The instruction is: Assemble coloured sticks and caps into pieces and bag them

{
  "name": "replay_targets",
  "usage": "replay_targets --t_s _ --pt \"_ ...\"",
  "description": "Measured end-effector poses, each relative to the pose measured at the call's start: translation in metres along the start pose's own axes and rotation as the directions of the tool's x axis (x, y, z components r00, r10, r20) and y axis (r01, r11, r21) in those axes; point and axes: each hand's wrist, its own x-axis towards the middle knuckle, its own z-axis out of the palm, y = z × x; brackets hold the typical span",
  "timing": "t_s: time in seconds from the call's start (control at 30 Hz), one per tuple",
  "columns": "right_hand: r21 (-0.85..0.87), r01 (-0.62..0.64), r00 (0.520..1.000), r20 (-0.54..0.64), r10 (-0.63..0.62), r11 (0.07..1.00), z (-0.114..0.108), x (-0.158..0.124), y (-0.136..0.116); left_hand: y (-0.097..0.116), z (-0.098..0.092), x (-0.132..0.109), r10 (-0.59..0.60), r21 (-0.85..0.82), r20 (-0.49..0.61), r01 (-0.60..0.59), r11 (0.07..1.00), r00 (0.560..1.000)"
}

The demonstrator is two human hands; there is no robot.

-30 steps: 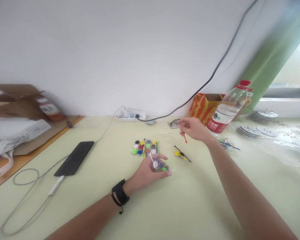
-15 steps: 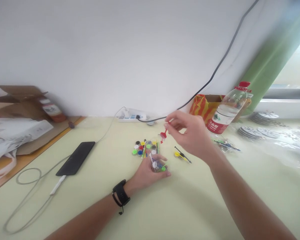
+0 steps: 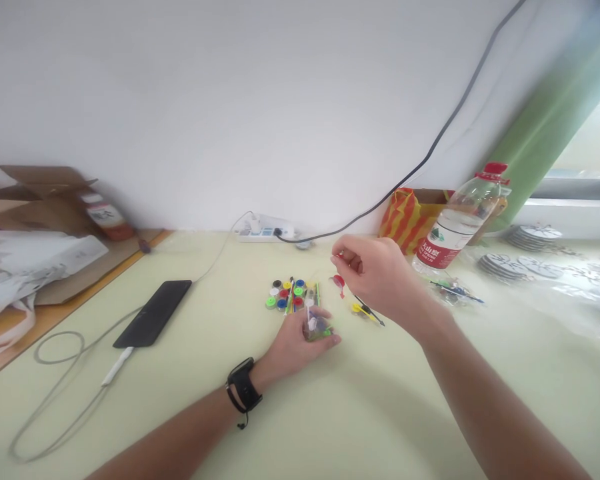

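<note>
My left hand [image 3: 300, 341] rests on the pale green table [image 3: 330, 413], its fingers curled round a small clear packet of coloured plastic pieces [image 3: 317, 325]. A black watch [image 3: 243, 393] sits on that wrist. My right hand [image 3: 375, 272] hovers above the table just right of the packet, pinching a small red plastic piece [image 3: 338, 282] that hangs from its fingertips. A cluster of coloured round caps and thin sticks [image 3: 291, 294] lies just beyond my left hand. A yellow and black clock hand pair [image 3: 365, 309] lies under my right hand.
A black phone [image 3: 153, 313] with a white cable lies at the left. A power strip [image 3: 265, 232] sits by the wall. A water bottle [image 3: 455, 223], an orange striped bag [image 3: 405, 217], and stacks of round discs [image 3: 525, 250] stand at the right. Cardboard and white bags [image 3: 35, 253] lie far left.
My right hand has come back from the far right toward the packet with the red piece, then dropped lower. My left hand closed more tightly on the packet.
</note>
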Motion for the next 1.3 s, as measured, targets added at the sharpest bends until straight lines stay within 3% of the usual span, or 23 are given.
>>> replay_targets --t_s 0.1,0.23,0.37,0.5,0.63,0.7,0.77,0.87,1.07,1.3 --pt "-0.134 0.003 1.0 -0.029 -0.007 0.991 0.004 0.001 0.0 -0.001 0.0 0.0 0.027 0.023 -0.005 -0.026 0.999 1.0" --pt "-0.218 -0.02 0.997 0.065 0.035 0.976 0.004 0.001 0.001 0.0 -0.001 -0.001 0.029 0.143 0.005 -0.029 0.989 1.0" --pt "-0.098 -0.005 0.984 0.175 0.022 0.995 -0.002 0.0 0.001 0.003 -0.001 -0.001 0.075 0.144 0.013 -0.076 0.987 0.997" --pt "0.011 -0.004 0.993 0.118 0.002 1.0 -0.01 0.002 0.007 0.008 -0.001 -0.001 0.117 0.092 0.048 -0.121 0.988 0.992" --pt "0.084 -0.046 0.998 0.047 0.042 0.995 -0.011 0.011 0.034 0.013 0.0 -0.002 0.15 0.008 0.017 -0.151 0.989 0.988" --pt "0.066 -0.09 0.993 0.089 0.084 0.994 -0.006 0.015 0.054 0.014 0.0 -0.003 0.095 -0.038 0.086 -0.092 0.995 0.992" --pt "0.024 -0.109 0.964 0.246 0.1 0.994 0.003 0.017 0.073 0.013 0.001 -0.004 0.017 -0.052 0.18 -0.008 0.999 0.983" --pt "-0.071 -0.138 0.835 0.527 0.155 0.988 0.026 0.015 0.094 0.008 -0.001 -0.002 -0.022 -0.082 0.186 0.037 0.996 0.982" --pt "-0.086 -0.196 0.766 0.608 0.207 0.977 0.065 0.007 0.109 0.003 -0.003 0.001 -0.003 -0.136 0.149 0.023 0.99 0.989" --pt "-0.032 -0.257 0.772 0.594 0.225 0.966 0.064 0.01 0.118 0.008 -0.003 0.001 0.015 -0.117 0.116 -0.002 0.993 0.993"
